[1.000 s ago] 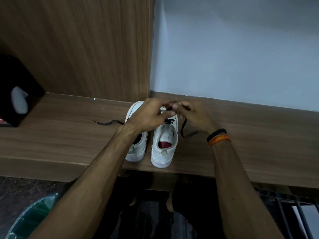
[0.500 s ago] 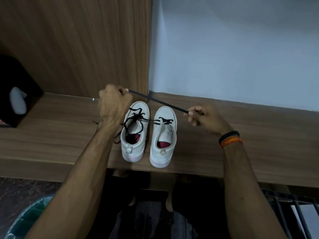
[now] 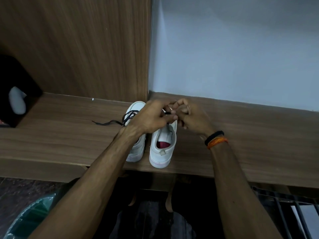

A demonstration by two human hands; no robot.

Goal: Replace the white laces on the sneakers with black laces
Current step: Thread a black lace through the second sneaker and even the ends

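Two white sneakers stand side by side on a wooden shelf (image 3: pixel 69 140), heels toward me. The left sneaker (image 3: pixel 136 149) carries a black lace (image 3: pixel 110 122) whose loose end trails left across the shelf. Over the front of the right sneaker (image 3: pixel 162 147) my left hand (image 3: pixel 153 118) and my right hand (image 3: pixel 191 116) meet, fingers curled and pinching a short piece of black lace (image 3: pixel 167 113) between them. Most of that lace and the right sneaker's eyelets are hidden under my fingers.
A dark box (image 3: pixel 15 94) with a pale object in it sits at the shelf's left end. A wood panel (image 3: pixel 77 49) and a pale wall (image 3: pixel 233 49) rise behind. Below the shelf are a green bin (image 3: pixel 29 219) and a metal rack (image 3: pixel 284 207).
Half a second ago my hands were spread apart, stretching a black lace taut above the shoes. Now both have come together over the right sneaker's front, as one second ago.
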